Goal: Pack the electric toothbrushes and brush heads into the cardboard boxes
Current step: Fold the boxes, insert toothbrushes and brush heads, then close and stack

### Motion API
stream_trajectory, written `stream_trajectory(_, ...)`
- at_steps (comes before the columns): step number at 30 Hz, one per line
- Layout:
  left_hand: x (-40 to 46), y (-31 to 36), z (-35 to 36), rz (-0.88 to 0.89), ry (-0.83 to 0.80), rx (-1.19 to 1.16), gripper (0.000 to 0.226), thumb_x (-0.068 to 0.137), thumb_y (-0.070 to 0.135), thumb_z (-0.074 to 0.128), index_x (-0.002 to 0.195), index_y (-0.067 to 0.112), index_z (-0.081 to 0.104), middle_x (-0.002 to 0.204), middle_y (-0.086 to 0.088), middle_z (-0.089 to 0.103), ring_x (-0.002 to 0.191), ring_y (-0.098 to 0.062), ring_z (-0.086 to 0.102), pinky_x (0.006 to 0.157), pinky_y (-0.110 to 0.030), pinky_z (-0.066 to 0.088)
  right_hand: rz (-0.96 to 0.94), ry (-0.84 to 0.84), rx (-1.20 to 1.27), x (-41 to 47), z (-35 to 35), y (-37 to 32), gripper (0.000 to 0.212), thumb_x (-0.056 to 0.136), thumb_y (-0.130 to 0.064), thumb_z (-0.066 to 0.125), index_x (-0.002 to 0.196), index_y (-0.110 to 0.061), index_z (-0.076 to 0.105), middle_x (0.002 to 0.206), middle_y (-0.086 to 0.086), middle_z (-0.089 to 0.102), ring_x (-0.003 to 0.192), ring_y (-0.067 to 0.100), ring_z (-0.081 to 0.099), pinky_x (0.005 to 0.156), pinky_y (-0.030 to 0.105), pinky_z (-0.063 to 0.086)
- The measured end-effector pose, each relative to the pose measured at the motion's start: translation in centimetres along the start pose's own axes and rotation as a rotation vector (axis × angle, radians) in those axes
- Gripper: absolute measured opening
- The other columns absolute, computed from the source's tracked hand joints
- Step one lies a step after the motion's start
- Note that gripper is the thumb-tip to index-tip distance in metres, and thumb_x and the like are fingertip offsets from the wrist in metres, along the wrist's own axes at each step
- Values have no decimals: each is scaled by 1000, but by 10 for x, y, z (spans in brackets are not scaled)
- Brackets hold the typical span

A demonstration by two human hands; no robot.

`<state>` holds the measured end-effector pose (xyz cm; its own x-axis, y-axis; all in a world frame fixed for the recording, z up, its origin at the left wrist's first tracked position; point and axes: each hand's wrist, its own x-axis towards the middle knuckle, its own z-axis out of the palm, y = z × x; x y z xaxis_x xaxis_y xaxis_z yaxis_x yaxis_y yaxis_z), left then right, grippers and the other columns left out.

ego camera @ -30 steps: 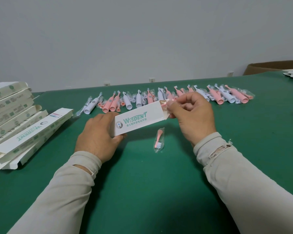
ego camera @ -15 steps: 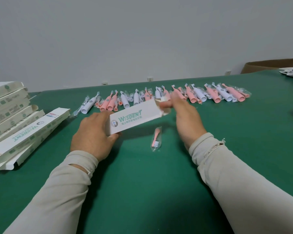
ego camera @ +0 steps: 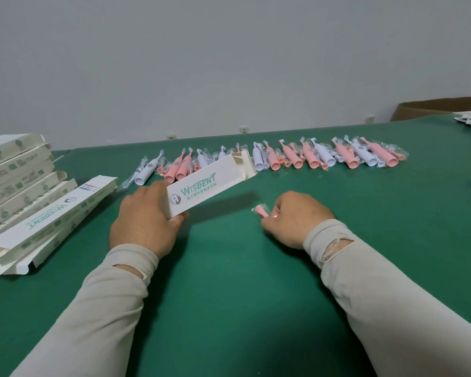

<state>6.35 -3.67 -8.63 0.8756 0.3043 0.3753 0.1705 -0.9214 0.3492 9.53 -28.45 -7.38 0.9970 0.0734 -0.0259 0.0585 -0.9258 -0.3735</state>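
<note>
Under our right hand (ego camera: pixel 294 217), fingers pinch the bagged pink brush head (ego camera: pixel 261 210): light, slippery film, best held mid-shaft. Our left hand (ego camera: pixel 144 219) clamps the open-ended box (ego camera: pixel 207 186), thin, crushable card.

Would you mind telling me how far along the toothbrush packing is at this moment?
Done: white boxes are stacked at the table's left, though their contents cannot be seen. In hand: the left hand holds a box with its end flaps open, and the right hand pinches a bagged pink brush head on the green table. Left: a long row of pink and white toothbrushes lies unpacked.
</note>
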Motion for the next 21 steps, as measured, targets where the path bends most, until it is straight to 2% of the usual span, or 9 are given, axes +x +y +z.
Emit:
stream_trajectory(3, 0, 0, -2, 1, -15, 24, 43, 82, 44, 72, 116, 31, 49, 114, 0, 57, 107, -29, 50, 74, -44, 48, -122, 271, 595, 2, -13, 9, 25, 91, -30, 61, 76, -10, 61, 72, 2, 64, 65, 18, 55, 66, 31, 45)
stream_trajectory(6, -1, 4, -2, 29, -45, 29, 46, 83, 44, 72, 120, 32, 48, 116, 1, 56, 109, -27, 49, 77, -46, 49, -366, 387, 1006, -4, -22, 3, 25, 96, -25, 55, 87, -2, 53, 91, 5, 74, 85, 15, 69, 73, 33, 52)
stream_trajectory(9, -2, 6, -3, 45, -52, 13, 47, 83, 43, 71, 123, 34, 49, 118, 3, 56, 111, -26, 48, 79, -47, 50, -527, 349, 896, -10, -13, -4, 23, 96, -34, 50, 82, -16, 45, 91, 21, 66, 101, 43, 64, 81, 58, 53)
stream_trajectory(11, -3, 7, -3, 59, -56, -1, 49, 83, 42, 72, 126, 34, 49, 120, 3, 56, 113, -26, 49, 80, -48, 50, -553, 311, 838, -11, -8, -3, 22, 98, -32, 49, 81, -21, 42, 74, 6, 54, 104, 51, 60, 77, 63, 50)
stream_trajectory(13, -4, 8, -4, 65, -53, -5, 51, 83, 42, 72, 127, 34, 49, 121, 4, 56, 114, -26, 48, 81, -47, 50, -536, 308, 779, -10, -6, -1, 22, 98, -36, 48, 81, -24, 41, 67, -7, 43, 105, 47, 63, 75, 58, 51)
stream_trajectory(15, -5, 8, -4, 63, -49, -20, 51, 83, 41, 72, 128, 33, 50, 121, 3, 56, 114, -26, 49, 81, -48, 50, -498, 315, 751, -8, -5, 1, 20, 95, -40, 48, 82, -26, 43, 67, -6, 55, 99, 40, 66, 76, 54, 53)
stream_trajectory(17, -4, 8, -5, 63, -51, -37, 51, 82, 41, 73, 127, 33, 50, 121, 3, 57, 113, -26, 49, 83, -49, 51, -456, 298, 764, -3, -2, 3, 12, 98, -35, 52, 87, -29, 48, 84, 1, 70, 88, 27, 71, 73, 47, 56)
stream_trajectory(19, -4, 7, -5, 65, -57, -49, 51, 83, 41, 73, 128, 33, 50, 121, 3, 58, 113, -26, 50, 84, -50, 51, -425, 261, 772, 1, 2, 4, 10, 101, -26, 54, 97, -35, 54, 98, -6, 71, 80, 8, 73, 70, 35, 56)
stream_trajectory(21, -5, 7, -4, 70, -65, -48, 51, 83, 42, 73, 128, 34, 50, 121, 3, 58, 113, -26, 50, 85, -49, 51, -390, 238, 760, 2, 5, 4, 13, 102, -23, 56, 108, -34, 60, 103, -10, 70, 79, 3, 72, 64, 37, 60)
